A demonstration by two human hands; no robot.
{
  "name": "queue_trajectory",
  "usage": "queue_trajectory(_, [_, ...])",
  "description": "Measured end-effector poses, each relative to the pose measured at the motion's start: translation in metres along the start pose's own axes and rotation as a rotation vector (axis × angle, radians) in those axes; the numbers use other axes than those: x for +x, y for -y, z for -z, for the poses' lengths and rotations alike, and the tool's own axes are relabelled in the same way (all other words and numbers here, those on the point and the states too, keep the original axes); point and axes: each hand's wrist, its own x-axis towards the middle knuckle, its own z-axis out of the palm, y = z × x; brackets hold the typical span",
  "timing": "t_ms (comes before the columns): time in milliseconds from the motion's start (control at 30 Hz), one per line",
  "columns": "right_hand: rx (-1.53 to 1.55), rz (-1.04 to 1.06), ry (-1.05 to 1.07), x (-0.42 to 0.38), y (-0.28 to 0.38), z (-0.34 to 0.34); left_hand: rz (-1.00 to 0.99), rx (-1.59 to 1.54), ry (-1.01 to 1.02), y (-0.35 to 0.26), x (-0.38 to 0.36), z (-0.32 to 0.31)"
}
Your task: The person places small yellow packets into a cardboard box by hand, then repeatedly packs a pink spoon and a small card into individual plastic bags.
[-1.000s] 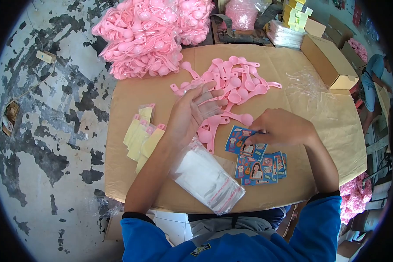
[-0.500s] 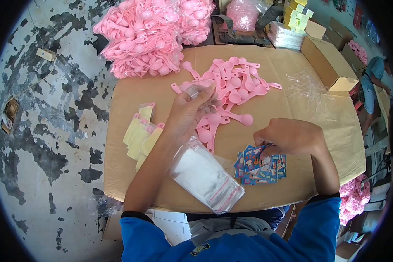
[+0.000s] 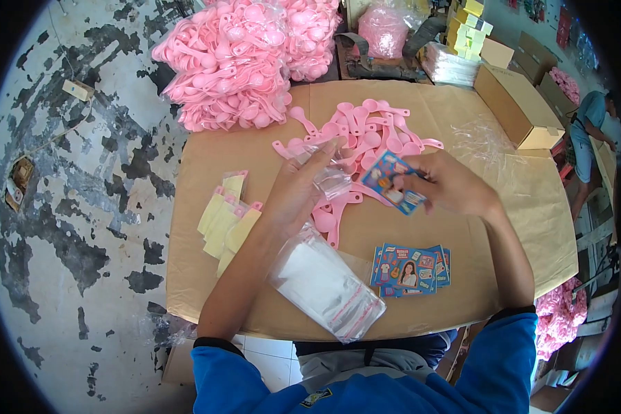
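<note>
My left hand [image 3: 298, 181] is closed on a small clear plastic bag [image 3: 332, 181], held over the near edge of a heap of pink measuring spoons [image 3: 369, 131]. Between the thumb and fingers of my right hand [image 3: 455, 185] is a blue printed card [image 3: 394, 182], raised close to the bag but apart from it. Below that hand lies a stack of the same blue cards [image 3: 407, 270]. A pack of clear bags [image 3: 330, 281] rests on the table near my left forearm. Several packed yellow pieces with pink ends [image 3: 225, 219] lie left of that forearm.
Large clear sacks of pink spoons [image 3: 228, 69] stand at the back left of the paper-covered table [image 3: 524, 207]. A cardboard box [image 3: 517, 107] and crumpled clear plastic [image 3: 486, 146] are at the back right. Another person [image 3: 590, 134] is at the far right.
My right hand has lifted one blue card off the stack and brought it up and left, near the bag. My left hand keeps its hold on the bag.
</note>
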Motion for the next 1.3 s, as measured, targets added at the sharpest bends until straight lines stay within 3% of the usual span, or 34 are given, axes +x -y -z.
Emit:
queue_trajectory(133, [0.403, 0.053, -0.180, 0.021, -0.019, -0.016, -0.050, 0.042, -0.070, 0.008, 0.003, 0.004])
queue_trajectory(167, [0.519, 0.240, -0.193, 0.025, -0.020, -0.024, -0.054, 0.056, -0.093, 0.011, 0.004, 0.003])
queue_trajectory(267, [0.579, 0.224, -0.102, 0.024, -0.019, -0.043, -0.019, 0.091, -0.111, 0.025, 0.005, -0.002])
queue_trajectory(300, [0.560, 0.298, -0.102, 0.028, -0.023, -0.050, 0.017, 0.044, -0.071, 0.024, 0.000, -0.010])
queue_trajectory(400, [0.557, 0.181, -0.122, 0.029, -0.021, -0.048, -0.015, -0.015, -0.014, 0.024, -0.003, -0.013])
queue_trajectory(600, [0.563, 0.252, -0.265, 0.035, -0.029, -0.038, -0.034, -0.047, 0.128, 0.020, 0.007, 0.005])
queue_trajectory(700, [0.368, 0.380, -0.296, 0.034, -0.030, -0.036, 0.010, 0.028, 0.224, 0.012, 0.001, -0.002])
queue_trajectory(800, [0.485, 0.101, -0.461, 0.028, -0.013, -0.029, -0.076, 0.077, 0.065, 0.012, -0.001, -0.008])
queue_trajectory(900, [0.429, 0.065, -0.482, 0.033, -0.026, -0.020, -0.112, 0.062, -0.040, 0.007, -0.001, -0.006])
queue_trajectory(1000, [0.218, -0.014, -0.272, 0.032, -0.036, -0.020, -0.160, -0.040, -0.111, 0.009, 0.001, -0.004])
queue_trajectory(1133, [0.416, 0.219, -0.235, 0.037, -0.036, -0.045, -0.173, -0.084, -0.134, 0.012, 0.002, -0.005])
queue_trajectory(1300, [0.407, 0.135, -0.235, 0.031, -0.025, -0.054, -0.154, -0.082, -0.031, 0.019, 0.001, -0.011])
